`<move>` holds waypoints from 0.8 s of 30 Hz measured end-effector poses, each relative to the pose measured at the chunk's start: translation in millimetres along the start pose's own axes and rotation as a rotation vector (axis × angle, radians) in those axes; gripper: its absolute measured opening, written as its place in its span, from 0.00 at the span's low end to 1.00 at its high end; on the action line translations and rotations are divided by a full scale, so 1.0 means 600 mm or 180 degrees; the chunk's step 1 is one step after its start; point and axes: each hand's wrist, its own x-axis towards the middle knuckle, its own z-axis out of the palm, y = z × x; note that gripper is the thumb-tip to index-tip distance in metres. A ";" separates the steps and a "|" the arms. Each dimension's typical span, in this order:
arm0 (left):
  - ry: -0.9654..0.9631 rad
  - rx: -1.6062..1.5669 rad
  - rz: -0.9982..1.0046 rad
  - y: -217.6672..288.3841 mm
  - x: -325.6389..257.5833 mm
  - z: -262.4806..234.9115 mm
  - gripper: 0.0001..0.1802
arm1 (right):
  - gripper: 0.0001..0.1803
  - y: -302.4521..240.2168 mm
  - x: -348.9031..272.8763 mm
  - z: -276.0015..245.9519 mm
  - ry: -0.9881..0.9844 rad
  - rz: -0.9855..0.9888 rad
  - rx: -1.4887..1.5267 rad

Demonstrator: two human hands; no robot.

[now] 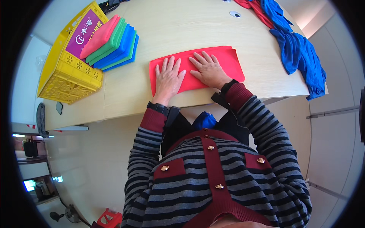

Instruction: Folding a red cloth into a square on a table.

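A red cloth (190, 79), folded into a long flat rectangle, lies near the front edge of the table. My left hand (169, 78) rests flat on its left part with the fingers spread. Flat on the cloth's right half is my right hand (211, 71), its fingers also apart and angled up to the left. Neither hand grips anything. To the left, a stack of folded cloths (114, 43) in red, green and blue leans by a yellow crate.
The yellow plastic crate (76, 81) stands at the table's left with a purple sign (84, 32). Blue cloths (300, 57) hang over the right edge, beside a red one (258, 11). A phone (59, 108) lies at the left corner. Blue cloth (204, 121) sits on my lap.
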 end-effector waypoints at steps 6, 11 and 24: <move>-0.0121 0.0171 -0.0114 0.006 -0.003 -0.006 0.32 | 0.37 0.095 0.003 0.003 0.0109 0.0330 -0.0136; -0.0082 0.0237 -0.0025 -0.009 -0.008 0.003 0.32 | 0.38 0.133 -0.004 -0.012 0.0062 0.0547 -0.0411; -0.0308 0.0146 0.0431 -0.075 0.007 -0.018 0.33 | 0.37 0.103 -0.077 -0.024 0.0225 0.0850 -0.0343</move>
